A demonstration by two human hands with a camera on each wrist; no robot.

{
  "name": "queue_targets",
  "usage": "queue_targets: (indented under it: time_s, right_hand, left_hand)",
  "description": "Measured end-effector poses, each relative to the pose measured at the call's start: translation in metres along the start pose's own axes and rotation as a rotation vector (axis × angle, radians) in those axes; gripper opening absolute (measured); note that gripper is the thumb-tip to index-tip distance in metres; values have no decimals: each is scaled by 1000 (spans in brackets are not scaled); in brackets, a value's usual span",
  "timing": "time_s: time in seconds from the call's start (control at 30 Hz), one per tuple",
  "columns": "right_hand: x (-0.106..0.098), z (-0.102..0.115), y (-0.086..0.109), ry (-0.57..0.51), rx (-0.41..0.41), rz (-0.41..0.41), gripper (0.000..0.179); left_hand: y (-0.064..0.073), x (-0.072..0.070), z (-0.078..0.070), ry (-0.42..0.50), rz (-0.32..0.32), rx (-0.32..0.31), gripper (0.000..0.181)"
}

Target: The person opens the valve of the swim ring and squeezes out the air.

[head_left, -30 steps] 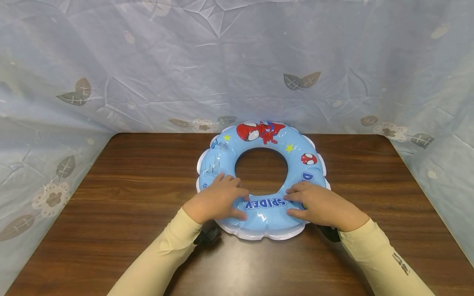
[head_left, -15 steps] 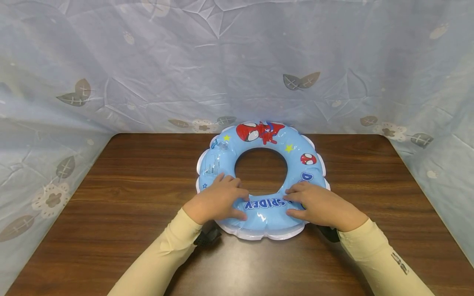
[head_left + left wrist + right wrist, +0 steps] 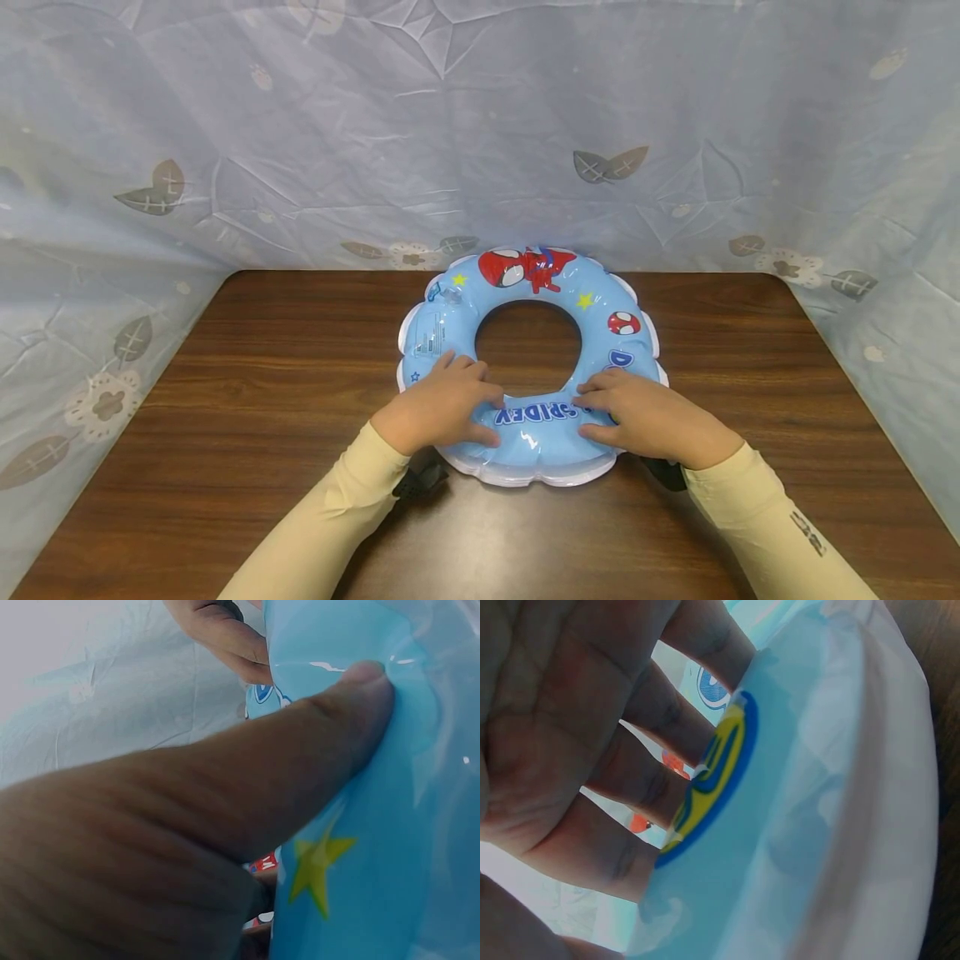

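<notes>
A blue inflatable swim ring (image 3: 536, 433) with a white scalloped edge lies flat on the table, printed with red cartoon figures, yellow stars and "SPIDEY" lettering. My left hand (image 3: 442, 404) rests on its near left part, fingers spread. In the left wrist view the thumb (image 3: 322, 727) lies nearly straight against the blue vinyl, close to a yellow star print (image 3: 319, 870). On the near right part rests my right hand (image 3: 660, 417). The right wrist view shows its fingers (image 3: 652, 780) extended and apart across the ring, beside a yellow-and-blue print (image 3: 716, 772).
Under the ring is a dark wood-grain table (image 3: 300, 358) with rounded far corners. A pale grey-blue curtain (image 3: 495, 125) with leaf and flower prints hangs behind it and along both sides. Dark wrist cameras sit beneath both wrists.
</notes>
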State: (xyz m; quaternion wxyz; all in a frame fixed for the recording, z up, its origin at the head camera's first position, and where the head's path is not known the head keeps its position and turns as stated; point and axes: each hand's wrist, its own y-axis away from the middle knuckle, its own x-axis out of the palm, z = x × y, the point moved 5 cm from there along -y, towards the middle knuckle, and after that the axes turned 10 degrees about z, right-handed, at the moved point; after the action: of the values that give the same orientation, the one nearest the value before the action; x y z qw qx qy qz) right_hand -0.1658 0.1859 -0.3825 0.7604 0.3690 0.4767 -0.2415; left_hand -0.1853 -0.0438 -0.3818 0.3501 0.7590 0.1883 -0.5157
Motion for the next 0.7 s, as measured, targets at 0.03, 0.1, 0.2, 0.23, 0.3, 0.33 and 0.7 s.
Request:
queue_targets:
  time_s: [0.03, 0.1, 0.2, 0.23, 0.3, 0.33, 0.7]
  right_hand:
    - [0, 0, 0, -1, 0, 2, 50]
    - [0, 0, 0, -2, 1, 4, 51]
    - [0, 0, 0, -1, 0, 2, 50]
    - [0, 0, 0, -1, 1, 0, 50]
    - [0, 1, 1, -3, 5, 0, 50]
    - [-1, 2, 1, -4, 9, 0, 50]
    - [-3, 5, 2, 33, 5, -19, 52]
  left_hand:
    - [0, 0, 0, -1, 1, -1, 43]
    - [0, 0, -1, 0, 1, -1, 42]
    - [1, 0, -1, 3, 1, 1, 42]
    - [1, 0, -1, 3, 1, 1, 42]
    - [1, 0, -1, 3, 4, 2, 42]
    - [2, 0, 0, 2, 7, 1, 42]
    - [10, -5, -3, 40, 15, 14, 53]
